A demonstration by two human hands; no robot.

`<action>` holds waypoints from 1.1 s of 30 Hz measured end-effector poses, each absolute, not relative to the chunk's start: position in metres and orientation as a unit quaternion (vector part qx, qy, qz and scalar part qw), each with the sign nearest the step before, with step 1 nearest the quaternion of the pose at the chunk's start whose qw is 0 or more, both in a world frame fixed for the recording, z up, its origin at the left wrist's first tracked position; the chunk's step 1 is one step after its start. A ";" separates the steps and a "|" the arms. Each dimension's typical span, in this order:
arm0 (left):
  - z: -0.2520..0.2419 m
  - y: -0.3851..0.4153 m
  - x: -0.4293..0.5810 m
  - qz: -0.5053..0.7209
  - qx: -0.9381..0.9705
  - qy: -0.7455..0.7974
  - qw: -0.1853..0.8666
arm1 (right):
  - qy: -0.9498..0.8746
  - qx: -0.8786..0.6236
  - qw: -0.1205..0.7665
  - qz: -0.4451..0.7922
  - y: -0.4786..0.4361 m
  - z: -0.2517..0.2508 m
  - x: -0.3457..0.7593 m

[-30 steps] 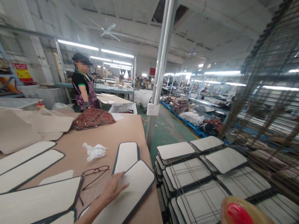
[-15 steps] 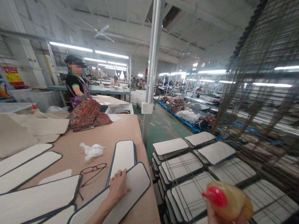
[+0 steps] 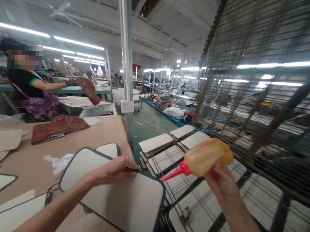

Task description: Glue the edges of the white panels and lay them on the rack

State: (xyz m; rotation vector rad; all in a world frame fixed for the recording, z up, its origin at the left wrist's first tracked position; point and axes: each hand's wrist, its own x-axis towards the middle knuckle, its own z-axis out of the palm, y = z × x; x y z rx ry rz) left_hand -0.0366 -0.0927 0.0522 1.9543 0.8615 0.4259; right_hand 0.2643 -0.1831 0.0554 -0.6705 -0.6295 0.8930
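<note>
My left hand [image 3: 116, 169] grips the far edge of a cream panel with dark blue edging [image 3: 130, 204], fingers closed over its rim; the panel is raised and tilted above the table. In my right hand [image 3: 220, 177] is a squeeze bottle [image 3: 204, 159] of amber liquid with a red nozzle. The nozzle points left and down, its tip by the panel's right corner. Whether tip and panel touch I cannot tell. Another edged panel [image 3: 108, 150] lies partly hidden behind the raised one.
Wire racks [image 3: 186, 213] at right carry several cream panels; more wire shelves [image 3: 249, 82] tilt up above them. A metal post [image 3: 126, 60] stands at the table's [image 3: 110, 127] far corner. Crumpled white plastic [image 3: 60, 163] and folded patterned fabric [image 3: 57, 127] lie on the table. A co-worker [image 3: 30, 79] stands at left.
My left hand has lifted the panel off the table. The bottle has come left toward it, nozzle now downward. The view has turned right; the co-worker now holds up a piece of patterned fabric.
</note>
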 end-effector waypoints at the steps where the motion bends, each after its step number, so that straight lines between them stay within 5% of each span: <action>1: 0.071 -0.095 -0.030 0.142 0.812 0.319 0.467 | -0.324 -0.314 0.791 0.414 -0.184 0.061 0.269; 6: 0.123 -0.102 -0.003 0.006 0.894 0.165 0.417 | -0.422 -0.325 0.731 0.426 -0.194 0.077 0.281; 13: 0.134 -0.104 0.012 -0.065 0.890 0.129 0.433 | -0.461 -0.308 0.704 0.443 -0.205 0.084 0.285; 33: 0.136 -0.106 -0.003 0.034 0.845 0.193 0.497 | -0.429 -0.336 0.747 0.381 -0.223 0.084 0.283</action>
